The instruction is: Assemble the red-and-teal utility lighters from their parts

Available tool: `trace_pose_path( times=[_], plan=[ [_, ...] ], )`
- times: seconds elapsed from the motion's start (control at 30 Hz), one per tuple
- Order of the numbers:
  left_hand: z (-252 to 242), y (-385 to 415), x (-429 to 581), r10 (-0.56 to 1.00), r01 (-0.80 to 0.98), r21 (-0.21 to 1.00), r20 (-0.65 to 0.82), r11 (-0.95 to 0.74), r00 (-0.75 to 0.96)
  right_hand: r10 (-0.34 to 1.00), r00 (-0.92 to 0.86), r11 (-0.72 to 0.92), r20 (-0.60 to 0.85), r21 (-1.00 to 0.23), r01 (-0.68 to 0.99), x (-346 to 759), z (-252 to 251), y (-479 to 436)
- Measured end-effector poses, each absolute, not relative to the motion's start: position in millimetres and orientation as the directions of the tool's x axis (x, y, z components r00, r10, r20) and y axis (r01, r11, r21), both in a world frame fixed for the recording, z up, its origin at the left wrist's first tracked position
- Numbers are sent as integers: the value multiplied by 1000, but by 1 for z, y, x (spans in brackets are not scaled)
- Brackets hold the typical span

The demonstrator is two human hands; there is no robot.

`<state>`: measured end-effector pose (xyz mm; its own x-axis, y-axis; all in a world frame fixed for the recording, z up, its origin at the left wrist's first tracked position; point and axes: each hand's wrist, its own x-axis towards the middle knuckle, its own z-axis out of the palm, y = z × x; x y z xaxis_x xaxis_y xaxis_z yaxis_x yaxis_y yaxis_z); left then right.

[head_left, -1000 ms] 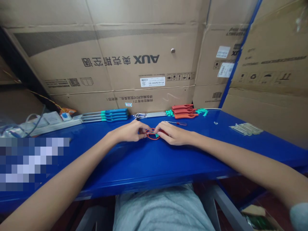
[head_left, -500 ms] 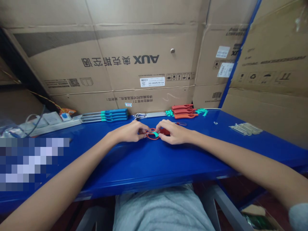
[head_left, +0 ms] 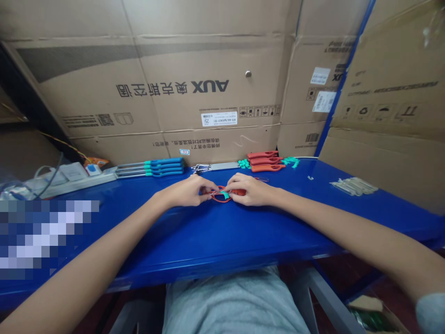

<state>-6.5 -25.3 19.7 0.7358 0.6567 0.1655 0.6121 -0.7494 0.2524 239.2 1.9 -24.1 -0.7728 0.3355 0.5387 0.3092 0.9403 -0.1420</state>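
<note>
A thin red cord lies in a loop between my two hands, over the blue table. At the loop is a small teal-green piece. My left hand pinches the cord at the loop's left side, thumb and fingers together. On the other side my right hand is closed, its fingertips on the cord beside the teal piece. A red handle shows partly under the right fingers; the rest of it is hidden. How the cord, teal piece and handle join is too small to tell.
Along the back of the blue table lie blue-handled tools, thin metal rods, red handles and teal pieces. A power strip is at left, clear packets at right. Cardboard stands behind.
My right fingers have shifted slightly, so more of the red handle shows beneath them. My left hand stays nearly in place at the loop.
</note>
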Motion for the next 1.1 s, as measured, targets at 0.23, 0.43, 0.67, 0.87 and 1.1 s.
trace_pose_path(
  times=[0.23, 0.43, 0.67, 0.87, 1.1],
  plan=[
    [21, -27, -4, 667, 634, 213, 163, -743, 727, 348, -787, 933, 509, -111, 341, 238, -22, -1],
    [24, -29, -1, 661, 638, 172, 164, -750, 732, 361, -794, 926, 489, -85, 368, 237, -20, -4],
    [22, -28, -3, 659, 646, 134, 182, -752, 730, 333, -805, 932, 492, -42, 360, 235, -19, -5],
    [22, -26, -4, 658, 649, 112, 175, -753, 733, 308, -811, 937, 498, -12, 348, 236, -18, -5],
    [21, -26, -5, 660, 653, 100, 159, -750, 734, 304, -773, 945, 557, -72, 320, 237, -22, 4]
  ],
)
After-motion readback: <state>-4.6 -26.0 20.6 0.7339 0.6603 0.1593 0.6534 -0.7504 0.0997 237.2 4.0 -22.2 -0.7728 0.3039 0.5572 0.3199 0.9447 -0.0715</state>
